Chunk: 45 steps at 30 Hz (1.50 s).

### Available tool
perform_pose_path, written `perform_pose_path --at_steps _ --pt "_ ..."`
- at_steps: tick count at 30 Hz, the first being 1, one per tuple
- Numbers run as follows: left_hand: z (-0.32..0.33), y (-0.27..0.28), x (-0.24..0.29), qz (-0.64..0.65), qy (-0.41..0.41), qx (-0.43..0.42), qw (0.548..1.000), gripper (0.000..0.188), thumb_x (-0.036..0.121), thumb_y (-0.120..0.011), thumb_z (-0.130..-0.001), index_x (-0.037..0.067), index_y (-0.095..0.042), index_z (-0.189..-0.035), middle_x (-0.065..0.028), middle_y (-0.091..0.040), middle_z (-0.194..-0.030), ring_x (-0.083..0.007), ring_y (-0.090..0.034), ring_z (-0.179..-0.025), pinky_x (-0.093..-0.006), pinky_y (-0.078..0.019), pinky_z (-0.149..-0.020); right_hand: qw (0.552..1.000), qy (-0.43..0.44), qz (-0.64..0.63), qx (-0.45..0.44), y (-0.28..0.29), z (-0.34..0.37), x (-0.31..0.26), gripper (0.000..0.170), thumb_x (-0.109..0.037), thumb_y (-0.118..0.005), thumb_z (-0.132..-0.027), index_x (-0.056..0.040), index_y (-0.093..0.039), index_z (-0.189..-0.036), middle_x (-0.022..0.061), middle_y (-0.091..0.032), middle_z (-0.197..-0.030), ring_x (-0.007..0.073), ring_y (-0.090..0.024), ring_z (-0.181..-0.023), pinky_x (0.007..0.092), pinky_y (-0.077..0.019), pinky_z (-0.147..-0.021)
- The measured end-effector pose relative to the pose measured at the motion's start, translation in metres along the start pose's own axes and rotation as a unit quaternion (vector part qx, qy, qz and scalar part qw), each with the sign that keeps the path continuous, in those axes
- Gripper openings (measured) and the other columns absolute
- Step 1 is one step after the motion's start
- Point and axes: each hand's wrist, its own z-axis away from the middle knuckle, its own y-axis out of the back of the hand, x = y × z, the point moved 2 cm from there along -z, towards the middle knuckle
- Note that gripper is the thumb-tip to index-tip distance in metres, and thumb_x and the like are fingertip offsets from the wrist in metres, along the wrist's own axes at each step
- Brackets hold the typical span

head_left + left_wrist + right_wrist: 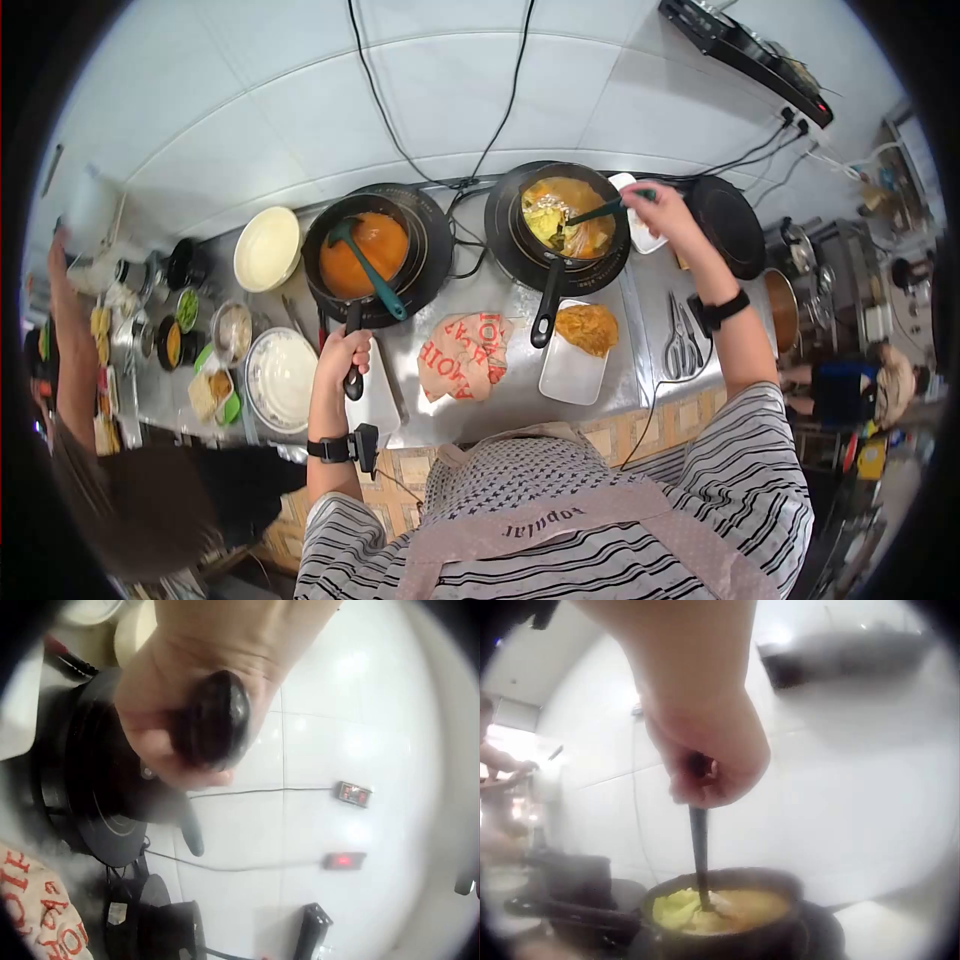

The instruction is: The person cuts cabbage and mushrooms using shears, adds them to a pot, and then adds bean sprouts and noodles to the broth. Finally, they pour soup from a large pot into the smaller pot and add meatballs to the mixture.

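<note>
My left hand [342, 362] grips the black handle [225, 720] of a deep pan [313, 250] at the left. Orange soup [375, 245] fills it, and a teal utensil [378, 272] leans across it with its handle over the near rim. At the right, my right hand [660, 212] holds the dark teal handle [698, 844] of another utensil. Its lower end dips into the second pan [727, 937], among pale yellow-green leaves [545, 222] in brownish broth; the working end is hidden there. This pan's black handle [549, 305] points toward me, untouched.
Both pans sit on round black hobs [430, 255]. Between them lies a crumpled cloth [462, 355] with red letters. A white tray [572, 385] with an orange-brown piece, scissors [683, 345] and bowls [268, 250] stand around. Another person's arm [75, 330] is at the far left.
</note>
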Motion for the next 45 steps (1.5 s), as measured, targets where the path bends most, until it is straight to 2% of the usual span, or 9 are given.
perform_pose_path --at_steps 6,11,17,32,35,36,40,41,45 --pt "-0.019 0.028 0.017 -0.004 0.008 -0.050 0.999 0.013 0.008 -0.054 -0.081 0.008 -0.042 -0.082 0.0037 -0.040 -0.057 -0.0044 -0.037 -0.039 -0.0218 -0.0334 -0.034 0.881 0.334 0.326 0.074 -0.057 0.101 -0.038 0.028 -0.005 -0.065 -0.076 -0.0087 -0.061 -0.103 0.0046 -0.058 -0.073 0.0191 -0.054 -0.060 0.0307 -0.0459 -0.056" --pt "-0.035 0.048 0.014 -0.006 -0.003 -0.104 0.995 0.024 0.025 -0.057 -0.087 0.005 -0.049 -0.097 -0.0011 -0.053 -0.067 -0.0111 -0.051 -0.051 -0.0240 -0.0422 -0.046 0.855 0.306 0.406 0.099 -0.076 0.116 -0.024 0.033 -0.005 -0.066 -0.072 -0.0110 -0.060 -0.104 0.0075 -0.054 -0.076 0.0249 -0.055 -0.072 0.0347 -0.0467 -0.064" --pt "0.023 0.079 -0.010 -0.026 -0.109 0.110 0.988 0.040 0.035 -0.053 -0.090 0.007 -0.049 -0.117 -0.0040 -0.057 -0.096 -0.0140 -0.057 -0.085 -0.0268 -0.0462 -0.075 0.857 0.301 0.415 0.044 -0.094 0.083 0.035 0.038 -0.007 -0.063 -0.074 -0.0107 -0.056 -0.111 0.0116 -0.053 -0.082 0.0299 -0.053 -0.081 0.0396 -0.0437 -0.070" --pt "0.068 0.426 -0.159 0.319 -0.129 0.520 0.782 0.030 0.011 -0.051 -0.082 0.005 -0.043 -0.110 -0.0091 -0.051 -0.089 -0.0176 -0.055 -0.069 -0.0294 -0.0492 -0.058 0.840 0.290 0.440 0.133 -0.154 0.147 -0.042 0.049 0.007 -0.050 -0.071 -0.0042 -0.052 -0.120 0.0140 -0.054 -0.110 0.0290 -0.052 -0.101 0.0377 -0.0415 -0.086" --pt "0.042 0.488 -0.167 0.266 -0.066 0.614 0.740 0.035 0.010 -0.051 -0.082 0.008 -0.039 -0.115 -0.0083 -0.052 -0.090 -0.0165 -0.053 -0.064 -0.0307 -0.0490 -0.056 0.972 0.201 0.107 -0.054 -0.239 0.167 -0.112 0.026 0.006 -0.049 -0.078 0.0011 -0.060 -0.100 0.0113 -0.061 -0.096 0.0187 -0.059 -0.089 0.0295 -0.0459 -0.079" --pt "0.035 0.506 -0.171 0.285 -0.064 0.521 0.802 0.036 0.007 -0.049 -0.083 0.009 -0.037 -0.117 -0.0083 -0.053 -0.095 -0.0159 -0.055 -0.065 -0.0302 -0.0496 -0.056 0.980 0.105 0.000 -0.169 -0.292 0.179 -0.156 0.023 0.004 -0.049 -0.081 0.0018 -0.060 -0.102 0.0097 -0.062 -0.092 0.0157 -0.060 -0.086 0.0257 -0.0474 -0.076" --pt "0.027 0.515 -0.173 0.291 -0.098 0.471 0.827 0.032 0.001 -0.046 -0.086 0.009 -0.034 -0.115 -0.0116 -0.053 -0.099 -0.0195 -0.061 -0.074 -0.0301 -0.0546 -0.060 0.818 0.006 -0.165 -0.551 -0.539 0.183 -0.227 0.031 -0.015 -0.051 -0.091 0.0023 -0.053 -0.117 0.0083 -0.061 -0.099 0.0103 -0.056 -0.085 0.0225 -0.0459 -0.074" --pt "0.028 0.515 -0.173 0.296 -0.096 0.483 0.818 0.033 0.001 -0.046 -0.086 0.007 -0.033 -0.116 -0.0139 -0.052 -0.102 -0.0230 -0.061 -0.078 -0.0331 -0.0555 -0.061 0.843 0.102 -0.083 -0.522 -0.604 0.176 -0.231 0.039 -0.022 -0.051 -0.091 0.0018 -0.049 -0.121 0.0066 -0.060 -0.094 0.0096 -0.054 -0.083 0.0235 -0.0454 -0.073" --pt "0.038 0.499 -0.170 0.309 -0.109 0.480 0.814 0.039 0.003 -0.045 -0.088 0.004 -0.025 -0.121 -0.0213 -0.045 -0.115 -0.0339 -0.060 -0.090 -0.0448 -0.0567 -0.069 0.908 -0.013 -0.031 -0.417 -0.815 0.155 -0.207 0.041 -0.024 -0.045 -0.087 0.0083 -0.050 -0.111 0.0210 -0.060 -0.097 0.0306 -0.061 -0.089 0.0385 -0.0492 -0.072"
